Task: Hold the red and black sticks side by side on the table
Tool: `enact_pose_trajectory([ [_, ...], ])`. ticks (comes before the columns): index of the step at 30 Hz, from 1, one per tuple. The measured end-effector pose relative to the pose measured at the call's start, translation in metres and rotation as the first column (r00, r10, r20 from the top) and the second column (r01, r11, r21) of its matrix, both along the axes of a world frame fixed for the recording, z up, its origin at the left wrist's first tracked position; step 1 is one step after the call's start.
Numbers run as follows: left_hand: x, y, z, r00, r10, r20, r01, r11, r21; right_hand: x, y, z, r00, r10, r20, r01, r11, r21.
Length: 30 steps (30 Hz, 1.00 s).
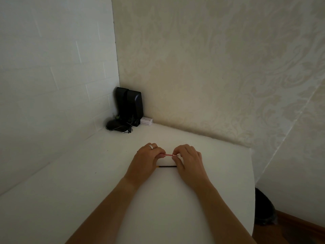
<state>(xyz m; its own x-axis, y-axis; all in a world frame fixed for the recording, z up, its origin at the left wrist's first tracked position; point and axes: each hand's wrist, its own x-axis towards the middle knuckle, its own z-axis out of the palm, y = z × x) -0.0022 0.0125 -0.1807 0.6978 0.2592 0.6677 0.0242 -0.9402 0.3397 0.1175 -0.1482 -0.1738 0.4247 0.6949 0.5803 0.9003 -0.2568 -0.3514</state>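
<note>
Though much of it is hidden by fingers, a thin pink pen [169, 155] shows between the two hands, held level just above the white table [105, 182], its metal tip pointing toward the person's right. Left hand [146, 162] has its fingers curled round the back end of the barrel; a ring sits on one finger. Right hand [189, 162] pinches the tip end with thumb and fingertips. Judged from its slimness: light, stiff plastic, smooth and likely to slip or roll if held loosely; the tip section looks the most delicate part, so a fingertip pinch there and a firmer wrap round the barrel seems the sound hold. Below the pen, lying flat on the table between the hands, a thin black rod [167, 166] with a yellow end toward the left; its right end runs under the right hand, touching or not I cannot tell. Well apart, in the far corner, two black speakers [130, 104], a tangle of dark cable [117, 126], and a small white box [146, 121] just beside them against the wall
</note>
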Motion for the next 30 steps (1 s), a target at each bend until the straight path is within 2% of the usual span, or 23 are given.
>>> enact_pose_trajectory([
  [12,-0.0007,-0.0003,0.0005,1.0,0.004,-0.006,-0.004,1.0,-0.002,-0.0018,-0.0006,0.0016,0.998,0.007,-0.064,-0.007,1.0,0.005],
  [16,-0.0009,-0.0008,0.0006,1.0,-0.003,0.0,0.003,1.0,-0.001,0.0,0.0011,0.0013,0.999,0.011,-0.04,-0.011,1.0,0.001],
  [20,-0.0019,-0.0012,0.0017,1.0,-0.001,-0.004,0.001,1.0,0.019,-0.0014,-0.0014,0.0016,0.995,0.033,-0.093,-0.031,0.999,0.014],
  [26,-0.0014,-0.0013,0.0013,1.0,-0.005,0.001,0.005,1.0,0.006,0.0009,0.0004,0.0013,0.998,0.025,-0.05,-0.023,0.999,0.037],
  [30,-0.0007,-0.0009,0.0004,1.0,0.005,-0.005,-0.005,1.0,0.022,0.0015,0.0,0.0014,0.996,0.043,-0.082,-0.04,0.998,0.038],
])
